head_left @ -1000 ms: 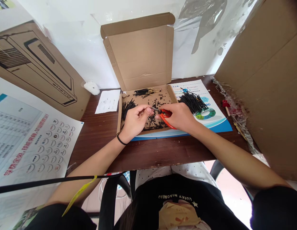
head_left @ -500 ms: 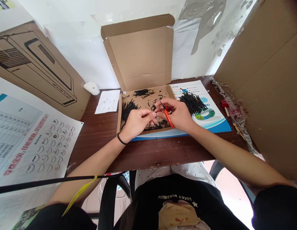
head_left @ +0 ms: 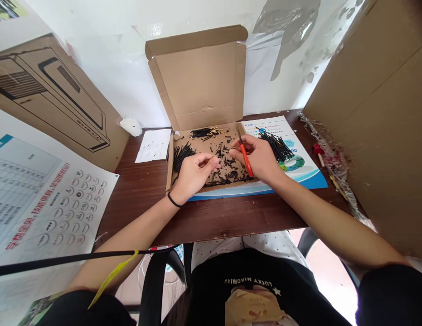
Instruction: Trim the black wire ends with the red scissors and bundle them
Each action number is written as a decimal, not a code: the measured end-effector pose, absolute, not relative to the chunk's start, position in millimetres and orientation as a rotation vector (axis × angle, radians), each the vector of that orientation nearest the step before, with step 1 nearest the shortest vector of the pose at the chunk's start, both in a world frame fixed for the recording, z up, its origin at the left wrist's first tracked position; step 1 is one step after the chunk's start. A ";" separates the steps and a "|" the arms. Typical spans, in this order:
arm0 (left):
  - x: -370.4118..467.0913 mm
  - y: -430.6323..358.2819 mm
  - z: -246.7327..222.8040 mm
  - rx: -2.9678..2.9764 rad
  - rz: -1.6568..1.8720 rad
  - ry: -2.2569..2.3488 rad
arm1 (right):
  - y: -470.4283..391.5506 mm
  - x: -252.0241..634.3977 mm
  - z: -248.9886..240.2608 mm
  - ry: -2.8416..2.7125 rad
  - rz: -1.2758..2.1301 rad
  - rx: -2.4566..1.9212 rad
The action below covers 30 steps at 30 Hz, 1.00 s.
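My right hand (head_left: 260, 156) is closed on red-handled pliers (head_left: 245, 159), their dark tip pointing up and away. A thin brass-coloured piece (head_left: 234, 147) shows at its thumb and finger. My left hand (head_left: 197, 171) hovers over the box's left front, thumb and forefinger pinched together; anything between them is too small to name. Beneath both hands lies an open cardboard box (head_left: 169, 163) with scattered short black bits (head_left: 231, 174). Black sticks (head_left: 182, 155) lie at its left, and black pieces with gold ends (head_left: 206, 132) at its back.
A black bundle (head_left: 277, 144) lies on a printed sheet (head_left: 309, 174) right of the box. A white note (head_left: 152, 146) is at the left. Cardboard panels (head_left: 374, 113) flank the brown table (head_left: 204, 222). A red object (head_left: 318, 149) and crumpled plastic lie at the right.
My right hand has moved right, away from my left hand, and the pliers have swung more upright. My left hand has stayed nearly in place.
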<state>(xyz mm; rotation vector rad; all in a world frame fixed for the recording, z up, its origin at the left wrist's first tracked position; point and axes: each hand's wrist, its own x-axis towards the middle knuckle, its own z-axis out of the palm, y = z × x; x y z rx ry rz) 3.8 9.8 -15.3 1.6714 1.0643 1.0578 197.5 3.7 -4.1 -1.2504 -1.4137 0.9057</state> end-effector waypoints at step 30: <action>3.9 3.2 -4.7 1.776 1.160 1.090 | -8.8 196.2 0.0 -2.042 0.413 -1.373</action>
